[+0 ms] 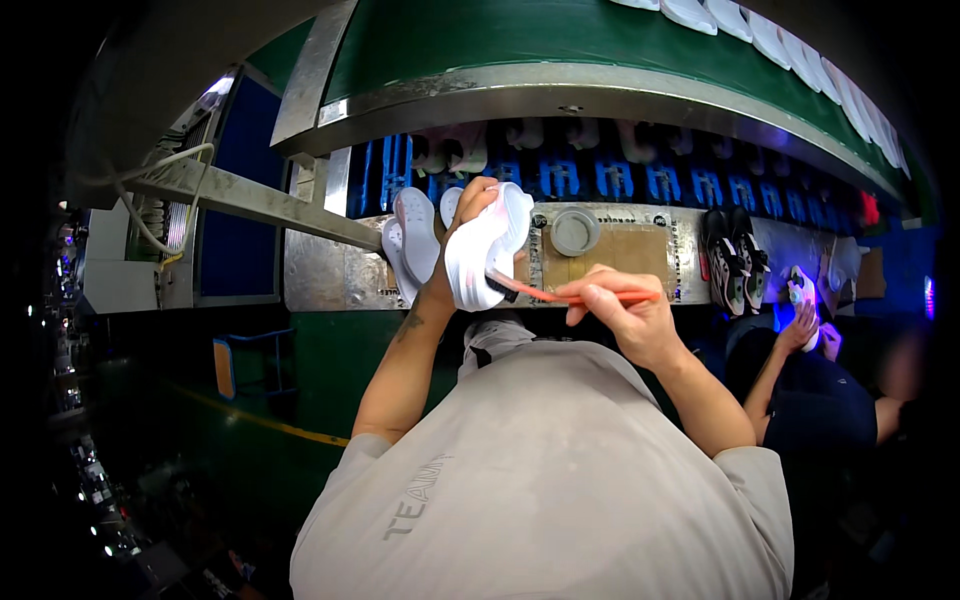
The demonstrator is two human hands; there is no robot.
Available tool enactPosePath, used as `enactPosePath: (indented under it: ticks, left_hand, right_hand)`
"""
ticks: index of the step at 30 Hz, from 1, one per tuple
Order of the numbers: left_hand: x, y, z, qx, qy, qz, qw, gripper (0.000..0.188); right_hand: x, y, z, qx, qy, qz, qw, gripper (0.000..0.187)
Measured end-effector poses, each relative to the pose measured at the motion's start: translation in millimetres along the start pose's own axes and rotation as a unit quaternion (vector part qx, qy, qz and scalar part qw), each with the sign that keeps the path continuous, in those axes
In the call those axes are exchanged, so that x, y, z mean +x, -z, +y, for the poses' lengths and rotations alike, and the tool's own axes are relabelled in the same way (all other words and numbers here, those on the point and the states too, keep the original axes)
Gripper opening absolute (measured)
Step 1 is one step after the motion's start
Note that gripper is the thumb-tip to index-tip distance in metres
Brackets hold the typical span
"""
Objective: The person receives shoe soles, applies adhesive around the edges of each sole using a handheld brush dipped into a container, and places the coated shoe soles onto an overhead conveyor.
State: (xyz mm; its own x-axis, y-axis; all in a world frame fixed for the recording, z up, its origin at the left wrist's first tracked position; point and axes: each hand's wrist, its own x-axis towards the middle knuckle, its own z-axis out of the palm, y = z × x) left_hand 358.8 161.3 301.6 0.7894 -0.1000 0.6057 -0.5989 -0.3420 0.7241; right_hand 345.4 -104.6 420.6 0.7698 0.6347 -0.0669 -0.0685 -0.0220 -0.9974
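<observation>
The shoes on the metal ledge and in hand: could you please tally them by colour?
White, held in the left hand: 1
White, on the metal ledge: 2
Black and white, on the ledge: 2
Total: 5

Grey short-sleeved T-shirt with pale lettering, bare forearms, small tattoo near left wrist
</observation>
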Motion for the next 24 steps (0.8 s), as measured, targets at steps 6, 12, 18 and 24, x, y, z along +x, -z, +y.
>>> enactPosePath:
  ticks: [6, 12, 18, 24]
  left_hand:
    - [-6.1, 3.4, -13.1, 0.005, -0.019, 0.006, 1.000, 0.088]
    - [-16.6, 8.4, 3.7, 0.140, 0.029, 0.044, 0.989, 0.081]
    - [-31.6, 12.1, 26.8, -0.019, 0.224, -0.045, 0.973, 0.077]
    - [11.7, 30.5, 38.0, -0.401, 0.286, -0.019, 0.870, 0.094]
  right_hand:
    - [4.3, -25.9, -24.6, 0.074, -0.038, -0.011, 0.997, 0.029]
    - [29.3, -35.6, -21.9, 0.154, -0.007, 0.043, 0.987, 0.039]
    - [50.0, -8.8, 7.3, 0.312, -0.025, 0.146, 0.938, 0.039]
    - [26.5, 32.5, 31.5, 0.280, -0.025, 0.275, 0.919, 0.036]
